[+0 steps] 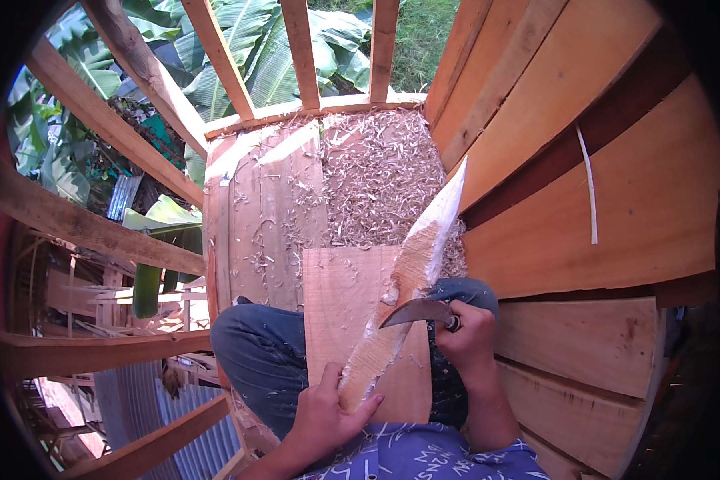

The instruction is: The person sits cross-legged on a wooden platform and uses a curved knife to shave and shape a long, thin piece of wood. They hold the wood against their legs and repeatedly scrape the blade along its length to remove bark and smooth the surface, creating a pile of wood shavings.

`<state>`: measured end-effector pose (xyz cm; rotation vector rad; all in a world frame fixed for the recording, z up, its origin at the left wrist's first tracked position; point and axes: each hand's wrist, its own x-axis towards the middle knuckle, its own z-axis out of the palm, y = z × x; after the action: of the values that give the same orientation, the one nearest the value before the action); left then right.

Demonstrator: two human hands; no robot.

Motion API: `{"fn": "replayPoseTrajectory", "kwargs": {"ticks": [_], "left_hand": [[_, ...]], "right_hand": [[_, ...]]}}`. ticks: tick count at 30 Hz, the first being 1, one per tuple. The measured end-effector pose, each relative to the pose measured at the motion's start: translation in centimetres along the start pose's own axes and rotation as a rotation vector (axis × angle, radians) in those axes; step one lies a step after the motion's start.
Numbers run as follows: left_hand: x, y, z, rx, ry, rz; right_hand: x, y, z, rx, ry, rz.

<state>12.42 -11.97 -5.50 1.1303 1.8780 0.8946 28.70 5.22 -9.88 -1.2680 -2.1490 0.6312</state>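
A long piece of wood (418,276), pale and pointed at its far end with a rough tan face, slants across my lap. My left hand (328,410) grips its near end, thumb on one side and fingers on the other. In my right hand (466,332) is a knife (416,312) with a broad curved blade and a dark handle. The blade lies across the middle of the wood, pointing left; whether its edge touches the wood I cannot tell. Beneath the piece, a flat wooden board (340,288) rests over my legs.
Curled wood shavings (384,176) cover the plank floor (248,200) ahead. Wooden rails (300,56) stand along the left and far sides, with banana leaves beyond. A plank wall (592,208) rises close on my right, a thin pale strip (589,184) against it.
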Motion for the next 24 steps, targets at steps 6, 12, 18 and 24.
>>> {"fn": "replayPoseTrajectory", "kwargs": {"ticks": [6,12,18,24], "left_hand": [[0.5,-1.8,-0.7,0.158,0.108,0.08],[-0.7,-3.6,-0.6,0.3,0.084,0.139],[-0.3,-3.3,-4.0,0.077,-0.314,-0.048],[4.0,-4.4,-3.3,-0.626,-0.806,-0.007]], "right_hand": [[-1.9,-1.9,0.3,0.736,-0.258,0.228],[-0.8,-4.1,0.9,1.279,-0.312,0.551],[-1.4,-4.5,1.4,1.384,-0.458,0.633],[-2.1,-3.8,1.6,1.511,-0.695,0.478]]}}
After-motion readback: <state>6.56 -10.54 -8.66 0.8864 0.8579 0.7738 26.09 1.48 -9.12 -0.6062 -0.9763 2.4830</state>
